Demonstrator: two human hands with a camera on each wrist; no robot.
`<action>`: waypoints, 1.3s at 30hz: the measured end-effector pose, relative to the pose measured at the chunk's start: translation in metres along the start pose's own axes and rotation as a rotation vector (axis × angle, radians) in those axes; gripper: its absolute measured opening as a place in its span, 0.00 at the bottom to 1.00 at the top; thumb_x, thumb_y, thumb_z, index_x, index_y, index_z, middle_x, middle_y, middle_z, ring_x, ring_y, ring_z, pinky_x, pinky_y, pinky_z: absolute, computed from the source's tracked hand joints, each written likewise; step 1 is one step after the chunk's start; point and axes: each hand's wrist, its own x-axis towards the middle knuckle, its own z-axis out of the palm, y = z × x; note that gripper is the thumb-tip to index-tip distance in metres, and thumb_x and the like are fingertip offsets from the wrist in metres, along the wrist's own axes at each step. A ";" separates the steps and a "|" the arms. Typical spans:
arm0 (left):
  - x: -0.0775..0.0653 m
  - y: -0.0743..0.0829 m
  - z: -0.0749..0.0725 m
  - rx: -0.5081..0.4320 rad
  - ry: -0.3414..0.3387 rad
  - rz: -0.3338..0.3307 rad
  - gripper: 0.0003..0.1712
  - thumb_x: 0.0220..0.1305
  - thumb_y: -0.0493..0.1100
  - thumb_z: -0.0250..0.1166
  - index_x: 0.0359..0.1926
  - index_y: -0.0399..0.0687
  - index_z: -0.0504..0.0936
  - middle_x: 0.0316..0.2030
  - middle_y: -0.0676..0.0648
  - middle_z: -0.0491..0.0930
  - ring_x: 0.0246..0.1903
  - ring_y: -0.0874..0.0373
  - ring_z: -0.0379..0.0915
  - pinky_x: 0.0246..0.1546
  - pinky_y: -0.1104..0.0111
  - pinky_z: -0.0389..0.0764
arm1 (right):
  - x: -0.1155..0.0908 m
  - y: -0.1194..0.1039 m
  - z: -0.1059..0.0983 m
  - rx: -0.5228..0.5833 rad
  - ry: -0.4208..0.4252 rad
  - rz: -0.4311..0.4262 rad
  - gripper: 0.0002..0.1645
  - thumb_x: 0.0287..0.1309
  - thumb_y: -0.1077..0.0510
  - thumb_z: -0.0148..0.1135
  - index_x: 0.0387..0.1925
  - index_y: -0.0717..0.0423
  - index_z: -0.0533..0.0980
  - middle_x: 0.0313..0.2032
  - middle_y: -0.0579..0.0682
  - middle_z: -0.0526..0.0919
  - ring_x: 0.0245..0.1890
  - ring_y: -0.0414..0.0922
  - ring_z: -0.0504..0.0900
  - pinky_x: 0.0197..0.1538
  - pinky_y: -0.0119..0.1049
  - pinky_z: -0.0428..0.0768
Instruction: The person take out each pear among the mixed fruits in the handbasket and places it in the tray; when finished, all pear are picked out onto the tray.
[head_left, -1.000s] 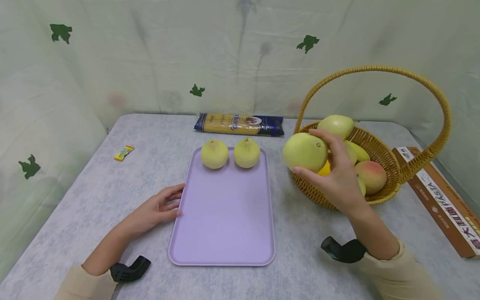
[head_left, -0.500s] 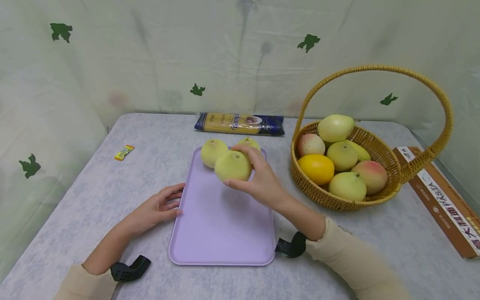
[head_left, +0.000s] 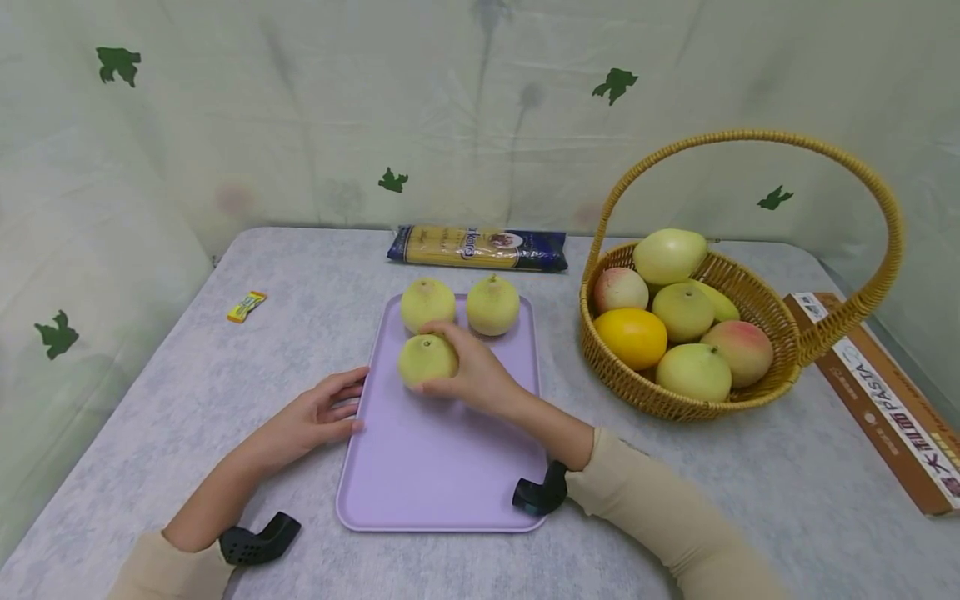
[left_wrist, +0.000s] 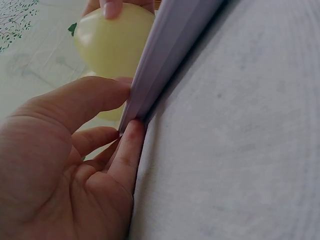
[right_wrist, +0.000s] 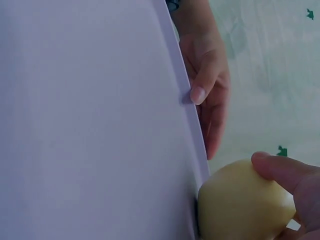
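Observation:
My right hand [head_left: 476,371] grips a pale yellow-green pomelo [head_left: 422,363], thumb on the near side and fingers behind. The fruit is low over the left part of the lilac tray [head_left: 442,467], just in front of two similar pomelos, one at the back left [head_left: 427,303] and one at the back right [head_left: 492,307]. In the right wrist view the held pomelo [right_wrist: 240,205] is right by the tray's rim. My left hand [head_left: 315,417] rests on the tray's left edge with loosely bent fingers; the left wrist view has its thumb [left_wrist: 100,97] at the rim.
A wicker basket [head_left: 622,383] with a tall handle stands at the right, holding several fruits, among them an orange-yellow one [head_left: 633,337]. A brown pasta box [head_left: 885,408] lies beyond it. Behind the tray is a spaghetti packet [head_left: 480,248]; a small yellow wrapper [head_left: 247,307] lies far left.
My right hand has carried the pomelo leftward from beside the basket to over the tray, and lower, in front of the back-left pomelo. The left hand has stayed at the tray's edge.

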 end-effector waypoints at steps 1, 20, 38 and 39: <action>0.000 0.000 0.000 -0.004 -0.001 -0.002 0.43 0.58 0.37 0.61 0.67 0.37 0.46 0.65 0.35 0.47 0.61 0.41 0.49 0.51 0.75 0.67 | 0.000 0.000 0.001 -0.002 -0.008 0.001 0.41 0.39 0.61 0.73 0.57 0.54 0.65 0.53 0.48 0.70 0.50 0.41 0.69 0.54 0.36 0.68; -0.001 -0.001 0.000 -0.012 -0.012 0.017 0.41 0.59 0.35 0.60 0.67 0.33 0.45 0.65 0.33 0.44 0.61 0.38 0.47 0.51 0.76 0.66 | -0.014 -0.021 -0.020 0.017 0.005 -0.007 0.40 0.47 0.55 0.68 0.61 0.52 0.61 0.59 0.46 0.64 0.60 0.42 0.59 0.62 0.37 0.58; 0.000 -0.002 -0.001 -0.025 -0.012 0.013 0.42 0.59 0.34 0.60 0.67 0.33 0.45 0.64 0.32 0.46 0.61 0.38 0.48 0.51 0.75 0.67 | -0.064 -0.023 -0.133 -0.125 0.443 -0.208 0.33 0.49 0.66 0.65 0.58 0.61 0.64 0.56 0.53 0.68 0.58 0.43 0.64 0.61 0.41 0.61; 0.000 -0.002 -0.001 -0.025 -0.012 0.014 0.42 0.59 0.34 0.60 0.67 0.33 0.45 0.64 0.32 0.45 0.61 0.38 0.48 0.51 0.75 0.67 | -0.065 -0.022 -0.141 -0.126 0.466 -0.195 0.33 0.48 0.66 0.65 0.58 0.62 0.64 0.55 0.53 0.68 0.58 0.43 0.64 0.61 0.41 0.61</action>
